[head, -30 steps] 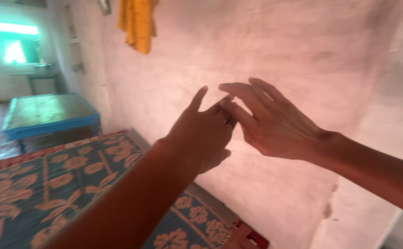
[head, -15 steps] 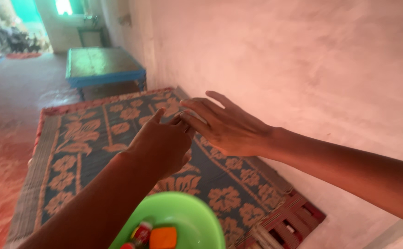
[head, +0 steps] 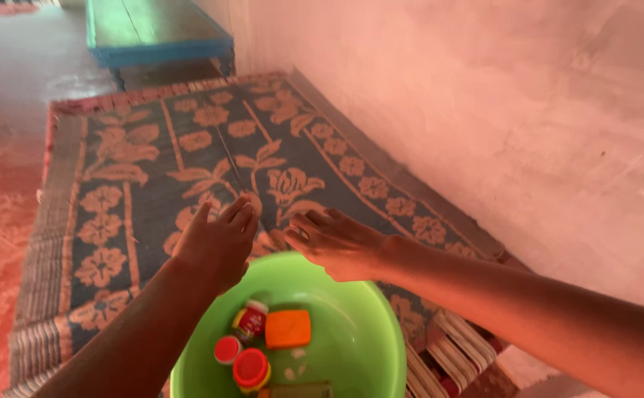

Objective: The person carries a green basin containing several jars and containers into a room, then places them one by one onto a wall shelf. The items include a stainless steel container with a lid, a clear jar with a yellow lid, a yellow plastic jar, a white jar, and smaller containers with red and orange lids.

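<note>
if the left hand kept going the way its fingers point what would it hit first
Probably the patterned floor mat: the left hand points forward and up in the picture, above the green basin's far rim. Its height over the mat is unclear.

Down in the green basin lie a small red-labelled bottle, an orange block-shaped pack, and two red-capped round jars, all close together.

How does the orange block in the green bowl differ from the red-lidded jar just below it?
The orange block is flat, squarish and a single colour; the red-lidded jar is round, its red lid above a yellowish body. The block looks broader than the jar. Both lie inside the green bowl, below the two hands.
</note>
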